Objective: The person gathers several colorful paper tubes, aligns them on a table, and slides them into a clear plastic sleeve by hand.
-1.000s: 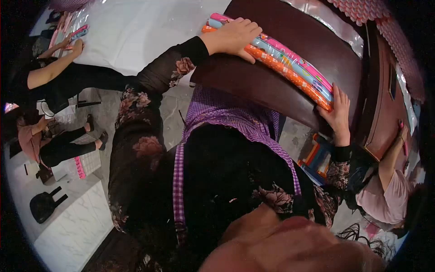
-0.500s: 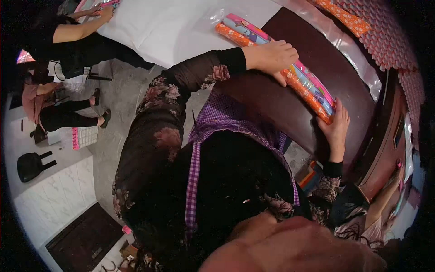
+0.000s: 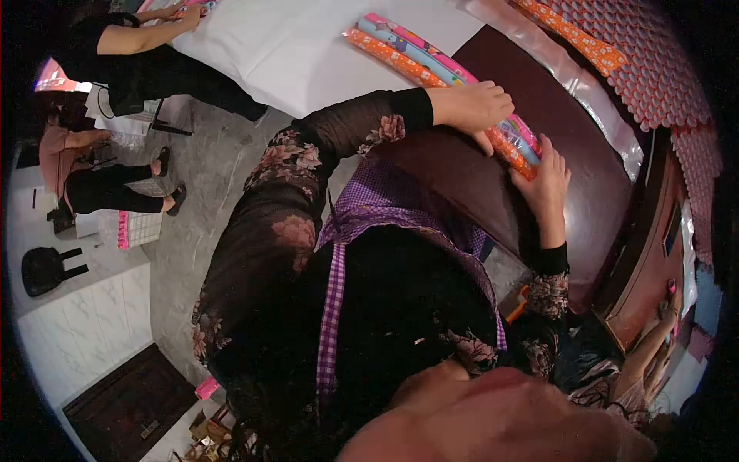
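Note:
A bundle of printed wrapping paper rolls (image 3: 416,55), pink, blue and orange in clear film, lies slantwise over the white sheet and the dark brown table. My left hand (image 3: 476,106) is closed over the bundle from above, its thumb on the near side. At the lower right end, my right hand (image 3: 545,175) cups the roll ends, thumb on one side and fingers on the other. Part of the bundle is hidden beneath my left hand.
A white sheet (image 3: 285,54) covers the table's left part; bare dark tabletop (image 3: 454,173) shows nearer me. Clear plastic film (image 3: 570,77) and stacked rolls (image 3: 654,77) line the far side. One person (image 3: 146,38) works at upper left, another (image 3: 65,154) sits behind, and another's arm (image 3: 643,358) shows at right.
The bundle has shifted up and left along its length. My right hand has moved with its end, closer to my left hand, which has shifted slightly right.

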Demonstrator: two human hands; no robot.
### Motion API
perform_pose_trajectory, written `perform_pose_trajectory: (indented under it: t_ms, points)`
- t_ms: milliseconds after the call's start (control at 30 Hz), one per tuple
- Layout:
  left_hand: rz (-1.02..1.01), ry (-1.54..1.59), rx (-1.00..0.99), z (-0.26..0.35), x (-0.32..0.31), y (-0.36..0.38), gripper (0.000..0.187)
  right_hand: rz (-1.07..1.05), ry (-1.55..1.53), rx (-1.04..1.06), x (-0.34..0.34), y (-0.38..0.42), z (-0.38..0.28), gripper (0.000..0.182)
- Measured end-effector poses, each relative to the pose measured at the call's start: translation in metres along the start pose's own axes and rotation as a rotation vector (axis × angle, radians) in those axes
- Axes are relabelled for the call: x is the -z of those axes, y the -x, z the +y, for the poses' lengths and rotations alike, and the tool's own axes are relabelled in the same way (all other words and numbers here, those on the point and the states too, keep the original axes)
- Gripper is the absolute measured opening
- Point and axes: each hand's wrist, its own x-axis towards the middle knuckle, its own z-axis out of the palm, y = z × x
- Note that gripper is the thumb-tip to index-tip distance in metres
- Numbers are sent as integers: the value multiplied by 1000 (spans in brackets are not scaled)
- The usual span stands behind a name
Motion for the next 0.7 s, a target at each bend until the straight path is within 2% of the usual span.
perform_pose_trajectory:
  t_ms: [133,200,267,333,400,467,533,600,633,700]
  points:
    - [19,33,-1,3,4,-1,80,0,-20,25,2,-2,-2,85]
    - [-10,137,11,2,7,1,93,1,-2,38,3,-1,1,83]
    - [27,224,49,-8,1,12,94,-12,10,40,0,4,8,82]
    - [31,163,144,-31,-2,36,85,-20,-5,30,-1,7,13,81]
    - [-57,141,282,-63,10,71,78,-46,8,13,-2,11,19,82]
    - [106,-165,301,-101,-1,115,72,-81,21,-19,-4,15,24,82]
    - [17,-385,507,-128,6,151,69,-73,-5,-14,-2,18,25,82]
    - [-202,-320,978,-158,31,176,71,-66,-29,-7,1,19,24,82]
    - [-434,-466,1001,-159,58,185,68,-75,-23,-14,3,19,23,82]
    - [-664,-613,1013,-163,72,193,66,-83,-16,-20,4,19,23,82]
